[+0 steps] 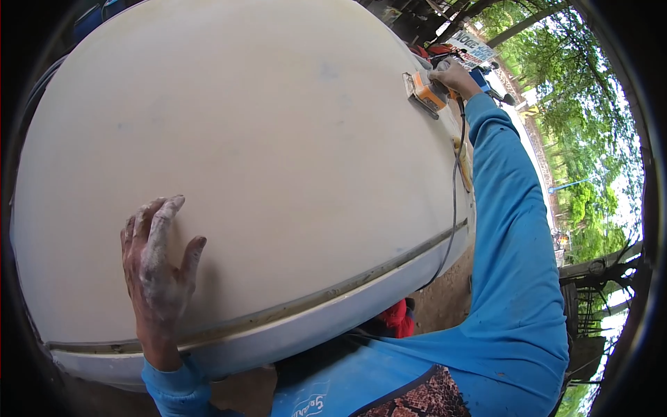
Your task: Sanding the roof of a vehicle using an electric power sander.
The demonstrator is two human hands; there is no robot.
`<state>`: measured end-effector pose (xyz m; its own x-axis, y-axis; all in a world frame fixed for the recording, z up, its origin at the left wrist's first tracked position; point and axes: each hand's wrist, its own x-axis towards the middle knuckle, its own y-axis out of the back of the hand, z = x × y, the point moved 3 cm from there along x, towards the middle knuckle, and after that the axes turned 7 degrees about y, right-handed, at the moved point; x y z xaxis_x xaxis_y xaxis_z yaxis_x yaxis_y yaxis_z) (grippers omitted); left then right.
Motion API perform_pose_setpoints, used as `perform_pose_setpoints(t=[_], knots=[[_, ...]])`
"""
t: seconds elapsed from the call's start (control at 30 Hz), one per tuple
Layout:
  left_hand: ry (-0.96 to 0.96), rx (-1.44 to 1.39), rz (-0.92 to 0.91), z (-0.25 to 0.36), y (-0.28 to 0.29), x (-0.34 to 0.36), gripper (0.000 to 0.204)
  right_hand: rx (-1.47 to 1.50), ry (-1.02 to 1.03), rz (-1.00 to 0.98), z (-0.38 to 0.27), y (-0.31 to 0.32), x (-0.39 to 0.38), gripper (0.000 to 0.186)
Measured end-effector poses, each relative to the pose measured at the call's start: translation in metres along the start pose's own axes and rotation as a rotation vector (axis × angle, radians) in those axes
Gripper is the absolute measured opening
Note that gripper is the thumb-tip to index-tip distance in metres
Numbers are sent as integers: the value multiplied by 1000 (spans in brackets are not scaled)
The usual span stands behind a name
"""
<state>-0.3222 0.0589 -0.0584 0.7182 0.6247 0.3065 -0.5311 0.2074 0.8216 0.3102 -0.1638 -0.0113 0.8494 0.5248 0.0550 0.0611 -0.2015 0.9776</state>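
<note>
A large white, dusty curved hull (278, 153) fills most of the view, with a dark seam line along its lower edge. My left hand (156, 264), coated in white dust, lies flat on the hull with fingers spread, holding nothing. My right hand (453, 75), on an outstretched blue-sleeved arm, grips an orange and grey electric sander (425, 92) pressed against the hull's far right side. The sander's black cord (455, 194) hangs down along the hull's right edge.
A sign board (474, 48) and red items stand beyond the sander. Trees and a path lie to the right. Dirt ground (445, 299) and a red object (397, 316) show under the hull's edge.
</note>
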Motion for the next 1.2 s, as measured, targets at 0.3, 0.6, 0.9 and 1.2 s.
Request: perform_pose_setpoints(t=[0.3,0.6,0.9,1.2], knots=[[-5,-6,-3,9,-2,4,53,-190,297,93,-106,-8,0,82],[-22,23,36,-7,-9,0,52,130,617,-59,-211,-2,-54,49],[-8,23,22,-6,-13,1,50,22,389,103,-55,-26,44,70],[-13,50,-10,-10,-10,0,49,-56,98,-42,37,-3,7,79]])
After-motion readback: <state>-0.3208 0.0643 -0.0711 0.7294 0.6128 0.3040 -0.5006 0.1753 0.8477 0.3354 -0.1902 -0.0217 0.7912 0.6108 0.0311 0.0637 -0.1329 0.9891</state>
